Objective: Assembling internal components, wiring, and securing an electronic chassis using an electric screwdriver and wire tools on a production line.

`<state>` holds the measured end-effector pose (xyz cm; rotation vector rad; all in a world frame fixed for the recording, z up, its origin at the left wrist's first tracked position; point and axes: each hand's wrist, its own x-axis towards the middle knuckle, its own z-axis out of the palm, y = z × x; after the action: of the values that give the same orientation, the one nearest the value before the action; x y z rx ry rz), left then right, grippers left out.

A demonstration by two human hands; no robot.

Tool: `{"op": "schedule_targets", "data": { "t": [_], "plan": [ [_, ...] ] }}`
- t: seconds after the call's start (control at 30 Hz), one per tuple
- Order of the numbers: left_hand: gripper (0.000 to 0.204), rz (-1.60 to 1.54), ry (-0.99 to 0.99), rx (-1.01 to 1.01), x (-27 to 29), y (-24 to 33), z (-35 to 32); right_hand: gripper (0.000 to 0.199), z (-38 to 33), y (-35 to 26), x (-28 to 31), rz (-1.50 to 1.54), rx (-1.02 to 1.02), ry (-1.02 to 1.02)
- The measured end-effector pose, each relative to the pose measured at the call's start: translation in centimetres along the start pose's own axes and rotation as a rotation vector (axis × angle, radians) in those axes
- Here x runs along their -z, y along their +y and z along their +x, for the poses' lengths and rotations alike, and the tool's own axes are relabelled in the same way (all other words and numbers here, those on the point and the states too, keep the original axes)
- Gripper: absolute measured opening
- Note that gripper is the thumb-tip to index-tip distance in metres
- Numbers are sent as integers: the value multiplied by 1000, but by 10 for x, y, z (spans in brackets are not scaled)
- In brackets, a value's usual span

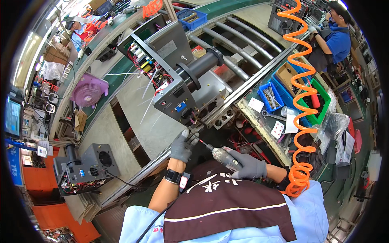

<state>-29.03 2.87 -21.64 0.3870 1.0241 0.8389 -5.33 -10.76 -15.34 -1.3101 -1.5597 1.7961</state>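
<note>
My right hand (249,165), in a grey glove, is wrapped round a worn grey power screwdriver (225,157). Its thin bit points up and left toward my left hand (182,148), also gloved. The left fingers are curled together by the bit's tip; whatever they pinch is too small to make out. Just beyond them stands a dark grey machine unit (175,99) on the roller line, its side uncovered to show wires and components. A black spool holder (198,71) sticks out from it, and loose white cable ties trail from its wiring.
An orange coiled hose (302,97) hangs on the right, before blue and green bins (320,103). Metal rollers (239,44) run beyond the unit. A second machine unit (91,164) and a purple fan (89,90) are at left. A co-worker (336,42) sits far right.
</note>
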Motion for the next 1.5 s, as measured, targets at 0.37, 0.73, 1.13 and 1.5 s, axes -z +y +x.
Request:
{"op": "schedule_targets", "data": {
  "t": [0.37, 0.73, 1.13, 1.5],
  "plan": [
    [17, -191, 1, 83, -2, -3, 0, 98, -4, -2, -5, 3, 2, 54],
    [23, 136, 75, -147, -27, -2, -9, 97, -8, -4, 1, -109, -116, 29],
    [32, 338, 197, -248, -28, 0, 14, 98, -8, -1, 9, 207, 94, 101],
    [22, 674, 301, -565, -21, -2, 26, 99, -8, -15, 19, 157, 87, 95]
  ]
}}
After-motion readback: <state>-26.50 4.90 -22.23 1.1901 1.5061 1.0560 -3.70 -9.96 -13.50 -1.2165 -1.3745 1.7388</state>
